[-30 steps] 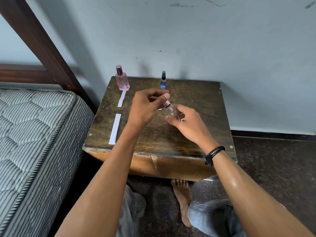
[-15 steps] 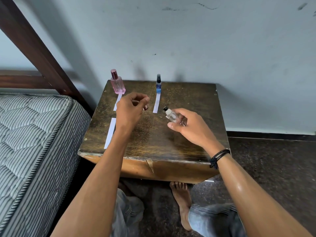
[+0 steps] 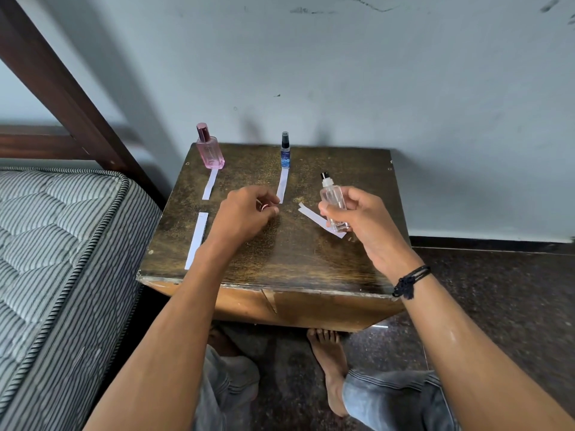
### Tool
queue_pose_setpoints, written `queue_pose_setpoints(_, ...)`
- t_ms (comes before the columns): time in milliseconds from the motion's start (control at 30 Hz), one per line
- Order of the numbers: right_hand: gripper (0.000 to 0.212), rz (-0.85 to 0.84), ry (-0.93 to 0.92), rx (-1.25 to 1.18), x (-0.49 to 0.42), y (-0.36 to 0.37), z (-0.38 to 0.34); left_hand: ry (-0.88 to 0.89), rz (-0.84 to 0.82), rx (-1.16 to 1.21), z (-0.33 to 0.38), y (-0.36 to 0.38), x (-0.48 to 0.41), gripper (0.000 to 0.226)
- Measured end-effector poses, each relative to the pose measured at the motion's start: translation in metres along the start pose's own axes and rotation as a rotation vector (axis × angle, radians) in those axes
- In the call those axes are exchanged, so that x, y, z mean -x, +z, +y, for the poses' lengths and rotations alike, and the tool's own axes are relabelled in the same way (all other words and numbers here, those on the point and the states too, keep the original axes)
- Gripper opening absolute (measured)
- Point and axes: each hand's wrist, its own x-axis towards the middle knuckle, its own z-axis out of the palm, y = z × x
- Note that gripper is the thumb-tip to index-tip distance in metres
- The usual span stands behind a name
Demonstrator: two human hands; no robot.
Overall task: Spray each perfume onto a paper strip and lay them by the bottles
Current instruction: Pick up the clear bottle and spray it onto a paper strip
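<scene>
right hand: grips clear bottle, right of blue bottle
left hand: pinches cap, near blue bottle

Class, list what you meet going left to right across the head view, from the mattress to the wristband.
Mattress → pink bottle → left hand, pinching a small cap → blue bottle → clear bottle → black wristband.
</scene>
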Motion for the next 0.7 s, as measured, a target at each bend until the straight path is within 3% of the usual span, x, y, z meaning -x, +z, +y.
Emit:
queue_pose_setpoints(200,0.033,0.126,0.003,0.021,-0.001,-0.003,-0.003,0.002,-0.031,0.019,0.001,-0.004,0.002,0.013)
queue_pose_setpoints(333,0.036,0.219,-0.004,0.010,-0.005,-0.011,0.000,0.051,0.039,0.044,0.007,-0.006,0.003,0.017)
queue_pose_setpoints(533,0.032,0.169,0.003,0.026,-0.007,-0.009,0.001,0.192,0.140,-0.315,0.028,0.023,0.005,0.035)
queue_pose_setpoints(700,0.033,0.109,0.012,-0.020,-0.006,-0.006,-0.002,0.169,0.153,-0.489,0.033,0.045,0.000,0.032)
